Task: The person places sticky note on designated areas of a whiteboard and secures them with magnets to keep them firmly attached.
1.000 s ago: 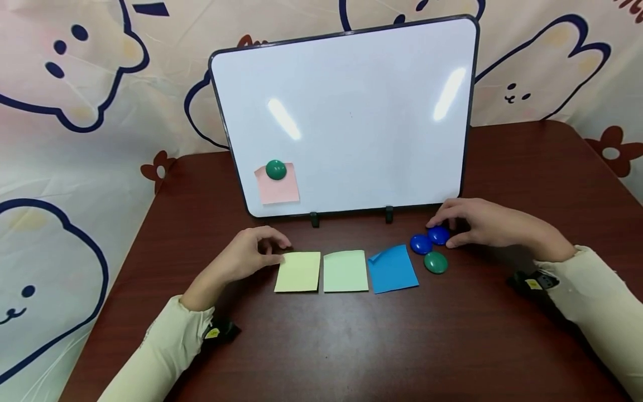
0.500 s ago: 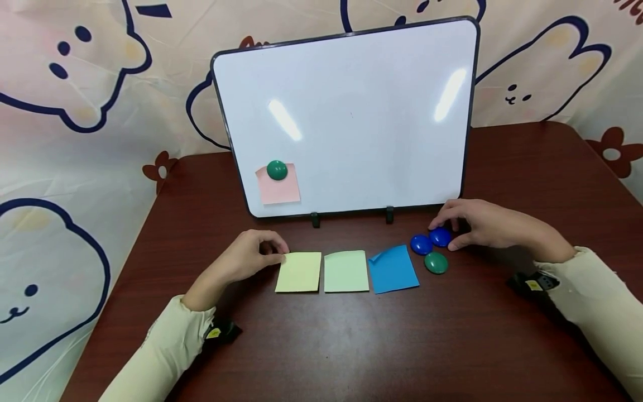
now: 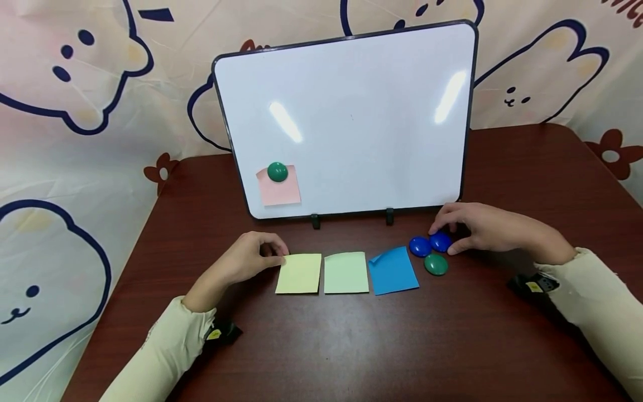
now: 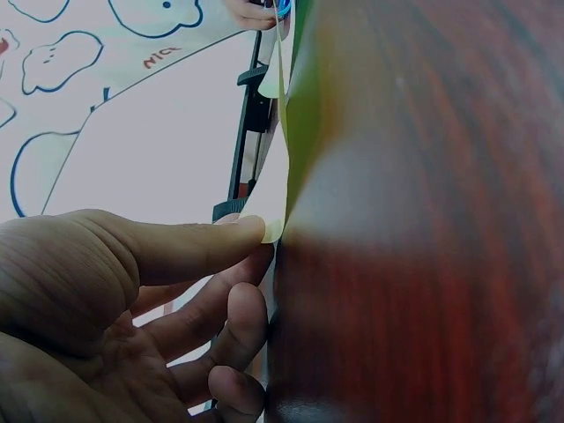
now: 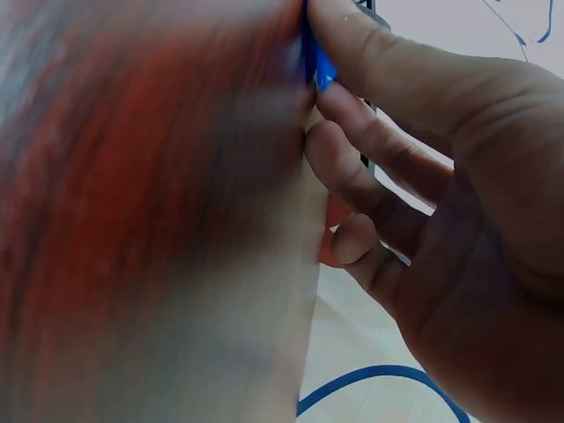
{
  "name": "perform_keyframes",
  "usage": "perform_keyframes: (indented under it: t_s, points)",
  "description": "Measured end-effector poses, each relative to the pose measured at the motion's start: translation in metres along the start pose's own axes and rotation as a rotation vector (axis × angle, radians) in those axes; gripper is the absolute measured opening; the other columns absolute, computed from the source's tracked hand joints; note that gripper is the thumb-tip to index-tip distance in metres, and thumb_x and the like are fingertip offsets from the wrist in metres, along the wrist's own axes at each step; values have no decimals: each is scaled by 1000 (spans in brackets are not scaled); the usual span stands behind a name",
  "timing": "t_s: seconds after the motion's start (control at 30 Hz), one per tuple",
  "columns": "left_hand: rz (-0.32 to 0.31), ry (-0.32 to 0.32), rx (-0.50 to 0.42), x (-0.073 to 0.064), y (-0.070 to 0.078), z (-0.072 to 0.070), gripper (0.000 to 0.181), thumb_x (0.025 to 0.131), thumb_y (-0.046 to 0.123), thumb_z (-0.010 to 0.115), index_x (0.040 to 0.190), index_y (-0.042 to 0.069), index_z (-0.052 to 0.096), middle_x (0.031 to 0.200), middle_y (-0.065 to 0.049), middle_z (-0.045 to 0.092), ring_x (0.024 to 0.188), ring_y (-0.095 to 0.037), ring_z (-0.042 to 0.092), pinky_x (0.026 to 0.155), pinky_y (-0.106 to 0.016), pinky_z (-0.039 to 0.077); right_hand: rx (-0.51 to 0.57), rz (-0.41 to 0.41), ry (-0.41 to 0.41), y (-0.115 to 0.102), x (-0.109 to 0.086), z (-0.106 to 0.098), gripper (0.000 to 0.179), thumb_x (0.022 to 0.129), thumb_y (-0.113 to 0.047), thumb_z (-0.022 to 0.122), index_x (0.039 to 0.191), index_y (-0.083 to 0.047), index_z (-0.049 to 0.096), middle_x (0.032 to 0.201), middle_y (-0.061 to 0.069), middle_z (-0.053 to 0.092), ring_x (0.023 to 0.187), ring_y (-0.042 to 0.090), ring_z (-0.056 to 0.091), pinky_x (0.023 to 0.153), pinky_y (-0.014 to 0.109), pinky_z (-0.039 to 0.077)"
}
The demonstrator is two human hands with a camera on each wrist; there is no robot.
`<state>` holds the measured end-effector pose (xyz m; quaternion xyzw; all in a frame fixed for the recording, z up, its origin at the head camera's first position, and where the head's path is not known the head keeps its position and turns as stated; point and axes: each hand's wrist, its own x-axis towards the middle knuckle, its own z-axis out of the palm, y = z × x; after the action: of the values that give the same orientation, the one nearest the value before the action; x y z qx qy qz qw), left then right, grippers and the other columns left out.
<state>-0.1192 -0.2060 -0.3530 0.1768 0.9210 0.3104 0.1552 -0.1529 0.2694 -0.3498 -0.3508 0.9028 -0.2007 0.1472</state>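
Observation:
My left hand [image 3: 251, 257] pinches the upper left corner of a yellow sticky note [image 3: 300, 274] lying on the table. In the left wrist view the thumb [image 4: 198, 247] lies over that corner, with the index finger under it. At the right, my right hand [image 3: 479, 226] holds a round blue magnet [image 3: 441, 242] between thumb and index finger, down at the table. A second blue magnet [image 3: 420, 246] and a green magnet [image 3: 435, 264] sit right beside it. Between the hands lie a pale green sticky note [image 3: 346, 273] and a blue sticky note [image 3: 393, 271] with a curled corner.
Behind the notes a whiteboard [image 3: 346, 123] stands on small black feet [image 3: 389, 216]. At its lower left, a green magnet [image 3: 277, 172] holds a pink sticky note [image 3: 279, 192]. A printed curtain [image 3: 120, 151] hangs behind the brown table [image 3: 331, 346].
The left index finger has drawn in closer to the thumb at the yellow note's corner. My right hand and its blue magnet have shifted slightly toward me.

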Motion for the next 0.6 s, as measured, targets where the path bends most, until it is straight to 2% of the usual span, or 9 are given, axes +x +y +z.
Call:
perform_keyframes:
  t_s: [0.33, 0.6]
  points:
    - [-6, 6, 7, 0, 1, 2, 9, 87, 9, 76, 90, 17, 73, 83, 1, 67, 79, -14, 57, 70, -27, 47, -19, -20, -36, 1, -1, 0, 40, 81, -25, 82, 120, -27, 71, 119, -8, 62, 100, 10, 60, 83, 27, 55]
    - [-5, 0, 16, 0, 2, 0, 9, 87, 9, 75, 91, 17, 72, 84, 2, 67, 79, -14, 57, 70, -28, 47, -41, -46, -20, 0, 0, -1, 35, 83, -24, 81, 117, -29, 72, 115, -11, 62, 99, 7, 60, 84, 29, 55]
